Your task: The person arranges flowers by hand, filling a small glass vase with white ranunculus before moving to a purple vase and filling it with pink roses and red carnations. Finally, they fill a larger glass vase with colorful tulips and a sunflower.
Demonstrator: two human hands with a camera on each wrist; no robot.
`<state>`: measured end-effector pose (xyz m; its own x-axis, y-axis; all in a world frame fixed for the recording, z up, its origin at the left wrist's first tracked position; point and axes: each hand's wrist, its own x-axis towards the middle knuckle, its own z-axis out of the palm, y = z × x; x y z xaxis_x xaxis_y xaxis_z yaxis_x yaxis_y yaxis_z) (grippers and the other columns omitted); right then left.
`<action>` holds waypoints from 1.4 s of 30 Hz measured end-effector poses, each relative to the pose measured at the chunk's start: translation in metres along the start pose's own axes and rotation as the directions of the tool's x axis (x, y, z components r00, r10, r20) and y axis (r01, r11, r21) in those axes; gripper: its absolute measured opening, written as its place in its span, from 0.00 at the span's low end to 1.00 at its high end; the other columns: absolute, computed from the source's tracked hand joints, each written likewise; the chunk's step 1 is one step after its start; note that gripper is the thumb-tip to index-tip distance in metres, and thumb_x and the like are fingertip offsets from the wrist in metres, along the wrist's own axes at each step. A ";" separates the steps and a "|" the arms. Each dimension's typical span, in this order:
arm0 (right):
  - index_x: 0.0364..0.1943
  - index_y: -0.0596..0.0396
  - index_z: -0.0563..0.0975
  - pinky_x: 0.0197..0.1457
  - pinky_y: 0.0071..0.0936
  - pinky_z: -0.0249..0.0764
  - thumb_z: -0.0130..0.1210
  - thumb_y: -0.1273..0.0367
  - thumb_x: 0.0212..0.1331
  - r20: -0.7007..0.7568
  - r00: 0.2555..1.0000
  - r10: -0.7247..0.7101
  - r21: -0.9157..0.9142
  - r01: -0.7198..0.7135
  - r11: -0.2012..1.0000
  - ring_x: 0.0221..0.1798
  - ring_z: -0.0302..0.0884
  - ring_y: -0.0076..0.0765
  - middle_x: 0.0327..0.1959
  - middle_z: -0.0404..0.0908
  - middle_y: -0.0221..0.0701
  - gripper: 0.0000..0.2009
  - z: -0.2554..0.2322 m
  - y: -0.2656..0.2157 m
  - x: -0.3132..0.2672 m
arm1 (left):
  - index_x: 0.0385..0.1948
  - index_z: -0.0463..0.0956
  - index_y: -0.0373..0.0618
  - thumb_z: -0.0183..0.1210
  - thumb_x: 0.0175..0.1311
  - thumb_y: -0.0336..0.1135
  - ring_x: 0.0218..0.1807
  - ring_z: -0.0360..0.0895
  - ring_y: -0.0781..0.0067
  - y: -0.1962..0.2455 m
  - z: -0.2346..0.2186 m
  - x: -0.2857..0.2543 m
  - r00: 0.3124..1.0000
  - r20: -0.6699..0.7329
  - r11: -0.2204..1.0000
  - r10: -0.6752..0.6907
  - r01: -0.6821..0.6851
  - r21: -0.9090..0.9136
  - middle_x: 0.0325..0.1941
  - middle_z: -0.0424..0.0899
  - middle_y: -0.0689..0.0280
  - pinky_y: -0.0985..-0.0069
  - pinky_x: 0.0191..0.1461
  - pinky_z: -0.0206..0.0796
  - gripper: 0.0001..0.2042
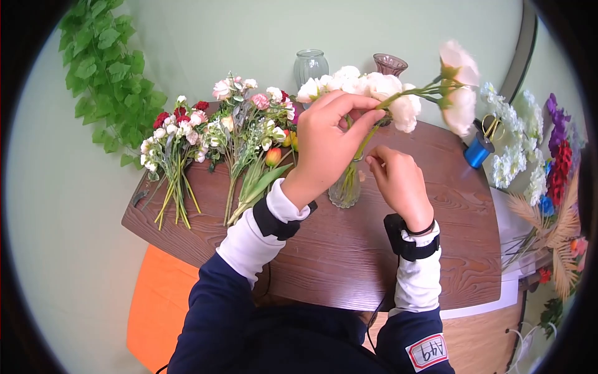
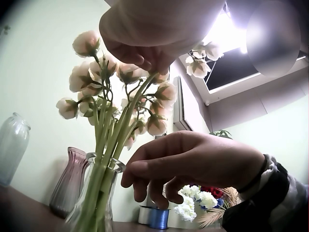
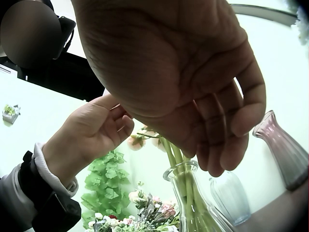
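My left hand [image 1: 324, 140] pinches a green stem between thumb and fingertips, above a clear glass vase [image 1: 344, 190]. White blooms [image 1: 460, 109] on thin branches lean out to the right from that hand. In the left wrist view, the pinched stem [image 2: 133, 111] runs down toward the vase mouth among other stems. More white flowers [image 1: 349, 80] stand behind the hand, their pale pink-tinged heads [image 2: 84, 77] spread over the vase. Beside the vase neck, my right hand [image 1: 402, 184] hangs with loosely bent fingers and holds nothing.
Bunches of flowers [image 1: 177, 134] and an orange tulip [image 1: 273, 156] lie at the table's left. A clear jar [image 1: 311, 65] and a purple-tinted vase [image 1: 390, 63] stand at the back. A blue ribbon spool [image 1: 478, 151] sits right, near more flowers [image 1: 560, 171].
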<state>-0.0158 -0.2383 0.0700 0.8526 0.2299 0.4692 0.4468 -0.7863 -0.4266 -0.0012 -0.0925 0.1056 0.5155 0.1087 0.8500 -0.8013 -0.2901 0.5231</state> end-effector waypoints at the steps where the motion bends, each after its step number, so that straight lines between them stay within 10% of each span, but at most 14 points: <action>1: 0.30 0.56 0.76 0.34 0.42 0.72 0.49 0.67 0.58 -0.001 1.000 0.001 0.004 -0.001 1.000 0.32 0.77 0.51 0.26 0.79 0.40 0.08 0.000 0.000 0.000 | 0.29 0.81 0.42 0.66 0.48 0.27 0.23 0.71 0.83 -0.003 0.001 0.000 0.998 0.011 0.997 0.068 -0.069 0.037 0.24 0.79 0.68 0.85 0.25 0.61 0.06; 13: 0.35 0.61 0.76 0.28 0.25 0.71 0.55 0.76 0.52 -0.188 0.980 0.060 0.375 0.016 0.927 0.26 0.77 0.31 0.26 0.79 0.37 0.07 -0.004 -0.002 0.004 | 0.29 0.82 0.42 0.67 0.47 0.30 0.25 0.74 0.82 -0.015 0.012 -0.030 0.986 0.154 0.983 -0.064 0.036 0.177 0.25 0.81 0.68 0.86 0.24 0.59 0.07; 19: 0.41 0.63 0.75 0.29 0.19 0.72 0.54 0.77 0.53 -0.281 0.955 0.095 0.671 0.125 0.731 0.32 0.75 0.19 0.35 0.79 0.32 0.10 -0.004 0.007 0.007 | 0.32 0.82 0.41 0.63 0.51 0.27 0.29 0.76 0.77 -0.036 0.009 -0.044 0.971 0.161 0.967 0.176 -0.201 0.156 0.27 0.81 0.64 0.82 0.30 0.66 0.06; 25: 0.39 0.63 0.74 0.30 0.18 0.73 0.57 0.73 0.57 -0.197 0.959 0.204 0.833 0.054 0.551 0.31 0.76 0.20 0.32 0.79 0.32 0.09 -0.008 -0.004 0.006 | 0.31 0.81 0.41 0.62 0.52 0.25 0.31 0.76 0.78 -0.042 -0.002 -0.049 0.988 0.147 0.998 -0.057 0.052 0.039 0.31 0.79 0.66 0.82 0.34 0.69 0.05; 42: 0.30 0.62 0.75 0.37 0.15 0.73 0.60 0.78 0.51 -0.343 0.896 0.284 0.820 0.138 0.555 0.33 0.77 0.19 0.29 0.81 0.31 0.05 0.004 -0.002 0.009 | 0.33 0.75 0.34 0.61 0.54 0.26 0.30 0.78 0.76 -0.049 0.012 -0.046 0.975 0.002 0.963 -0.224 0.221 -0.156 0.31 0.76 0.63 0.80 0.34 0.71 0.07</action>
<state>-0.0081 -0.2322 0.0719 0.7974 -0.2137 0.5643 0.5880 0.0652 -0.8062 0.0182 -0.0943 0.0403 0.6824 0.1693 0.7111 -0.7047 -0.1064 0.7015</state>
